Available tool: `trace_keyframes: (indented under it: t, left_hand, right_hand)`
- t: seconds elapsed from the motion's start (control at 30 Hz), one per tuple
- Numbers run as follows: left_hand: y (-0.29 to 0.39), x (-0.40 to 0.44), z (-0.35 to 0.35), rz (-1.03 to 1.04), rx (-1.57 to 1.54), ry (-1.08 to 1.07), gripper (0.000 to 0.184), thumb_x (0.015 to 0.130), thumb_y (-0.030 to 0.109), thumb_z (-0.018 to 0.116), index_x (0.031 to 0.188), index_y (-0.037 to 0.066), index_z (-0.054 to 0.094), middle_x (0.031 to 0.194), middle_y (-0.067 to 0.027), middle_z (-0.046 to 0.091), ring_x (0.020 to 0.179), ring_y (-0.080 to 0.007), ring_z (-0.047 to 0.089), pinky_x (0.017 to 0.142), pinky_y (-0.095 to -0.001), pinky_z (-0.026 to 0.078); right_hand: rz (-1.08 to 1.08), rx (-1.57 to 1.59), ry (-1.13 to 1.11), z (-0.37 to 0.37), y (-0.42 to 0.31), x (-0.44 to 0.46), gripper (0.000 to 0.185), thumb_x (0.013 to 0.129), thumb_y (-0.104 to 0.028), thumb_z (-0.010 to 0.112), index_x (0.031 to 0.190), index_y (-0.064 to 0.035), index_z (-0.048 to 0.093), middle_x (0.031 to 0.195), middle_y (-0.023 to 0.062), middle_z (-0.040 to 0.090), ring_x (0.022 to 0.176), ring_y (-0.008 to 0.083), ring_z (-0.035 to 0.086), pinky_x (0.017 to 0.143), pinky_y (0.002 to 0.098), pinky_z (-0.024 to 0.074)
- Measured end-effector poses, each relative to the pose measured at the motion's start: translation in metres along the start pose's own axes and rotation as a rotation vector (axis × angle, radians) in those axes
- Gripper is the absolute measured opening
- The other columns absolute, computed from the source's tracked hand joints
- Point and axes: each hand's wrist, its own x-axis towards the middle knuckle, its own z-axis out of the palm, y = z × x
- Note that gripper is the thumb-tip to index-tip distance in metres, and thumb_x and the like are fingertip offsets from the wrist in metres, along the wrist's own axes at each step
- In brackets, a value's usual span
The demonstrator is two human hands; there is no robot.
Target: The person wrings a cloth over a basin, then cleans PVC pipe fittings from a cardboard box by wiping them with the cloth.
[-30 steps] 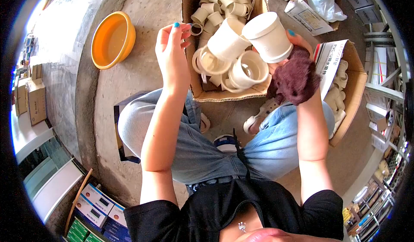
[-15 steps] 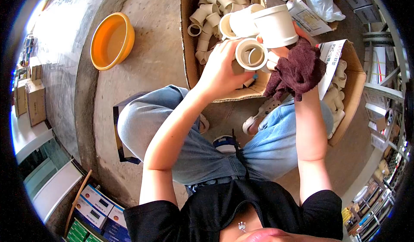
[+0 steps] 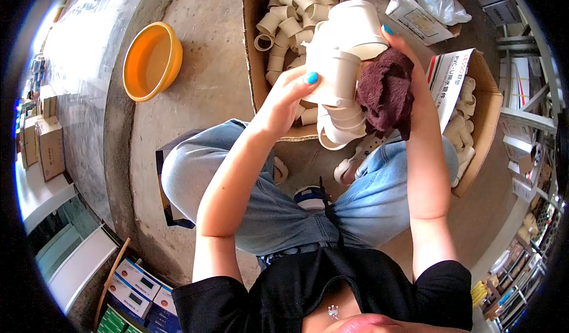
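I hold a large cream-white PVC pipe fitting (image 3: 339, 75) with several sockets over the open carton, between my two hands. My left hand (image 3: 285, 99) is closed on its left side, thumb pressed on a socket wall and the other fingers hidden behind. On the right, my right hand (image 3: 403, 47) grips the wide upper socket, with a thumb at its rim. A dark maroon cloth (image 3: 386, 90) is bunched between that hand and the fitting, touching both. The hidden fingers of the right hand do not show.
The cardboard box (image 3: 252, 54) in front holds many small white pipe fittings (image 3: 287, 21). A second carton (image 3: 487, 110) of fittings stands at the right. An orange basin (image 3: 153, 61) is on the floor at the left, and a plastic bag (image 3: 440, 0) lies at the back right.
The fitting has been turned in my hands: the socket opening that faced me now points away from view. My left thumb has moved onto the socket's outside, and the cloth has shifted left against the fitting.
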Motion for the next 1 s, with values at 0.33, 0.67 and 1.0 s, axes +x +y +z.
trace_keyframes:
  t: [0.33,0.67,1.0]
  left_hand:
    - [0.008,0.005,-0.013,-0.009,-0.239,0.175,0.057,0.079,0.038,0.053,0.120,0.000,0.044,0.112,-0.0101,0.053,0.104,-0.0188,0.048,0.092,-0.0335,0.032]
    - [0.012,0.006,-0.008,-0.082,-0.208,0.184,0.071,0.085,0.062,0.032,0.125,0.005,0.041,0.118,-0.0107,0.050,0.109,-0.0205,0.044,0.097,-0.0364,0.027]
    - [-0.010,0.017,-0.019,0.017,-0.128,0.354,0.052,0.089,0.043,0.034,0.126,0.006,0.039,0.126,-0.0118,0.045,0.116,-0.0243,0.044,0.102,-0.0396,0.028]
  right_hand:
    - [0.001,-0.295,-0.066,-0.018,-0.005,0.010,0.044,0.078,-0.042,0.058,0.099,-0.0037,0.061,0.086,0.0072,0.065,0.067,0.0126,0.062,0.058,0.0254,0.0491]
    - [-0.556,-0.375,-0.034,-0.007,-0.002,0.003,0.037,0.071,-0.018,0.069,0.103,-0.0039,0.057,0.088,0.0044,0.060,0.074,0.0110,0.057,0.068,0.0225,0.0458]
    - [-1.151,-1.145,-0.351,0.014,0.044,0.005,0.026,0.067,-0.004,0.058,0.092,-0.0019,0.050,0.130,0.0269,0.036,0.122,0.0381,0.037,0.099,0.0386,0.0318]
